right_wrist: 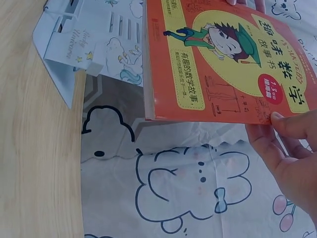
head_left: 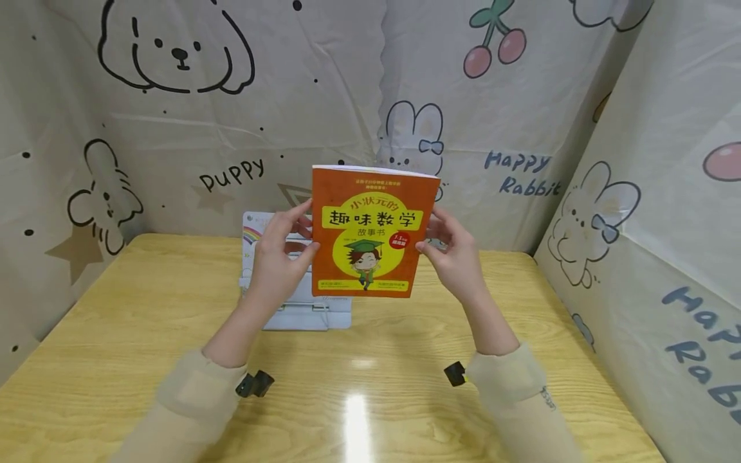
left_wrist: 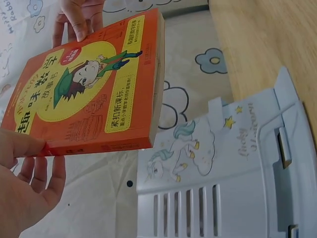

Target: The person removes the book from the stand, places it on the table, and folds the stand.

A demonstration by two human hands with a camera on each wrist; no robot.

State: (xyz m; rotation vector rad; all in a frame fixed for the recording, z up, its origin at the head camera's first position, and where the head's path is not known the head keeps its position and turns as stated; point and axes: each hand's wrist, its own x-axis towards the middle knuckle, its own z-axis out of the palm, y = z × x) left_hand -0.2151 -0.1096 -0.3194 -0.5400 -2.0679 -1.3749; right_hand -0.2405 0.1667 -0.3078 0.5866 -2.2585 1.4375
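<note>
An orange book (head_left: pixel 370 257) with yellow panels and a cartoon child in a green graduation cap is held up above the table, its front cover facing me. My left hand (head_left: pixel 282 254) grips its left side, thumb on the cover and fingers behind. On the opposite edge my right hand (head_left: pixel 454 254) pinches the book the same way. Both wrist views show the closed book (left_wrist: pixel 99 89) from the side, with the thumbs pressed on its cover. Behind and left of it stands a pale blue book stand (head_left: pixel 307 318) with a unicorn print (left_wrist: pixel 176 153), partly hidden by the book and left hand.
The wooden table (head_left: pixel 370 360) spreads under both arms. Printed cloth (head_left: pixel 324 96) with cartoon animals hangs behind the table and along its sides. A small black device (head_left: pixel 457 373) sits at the right cuff, and another black device (head_left: pixel 255 384) at the left.
</note>
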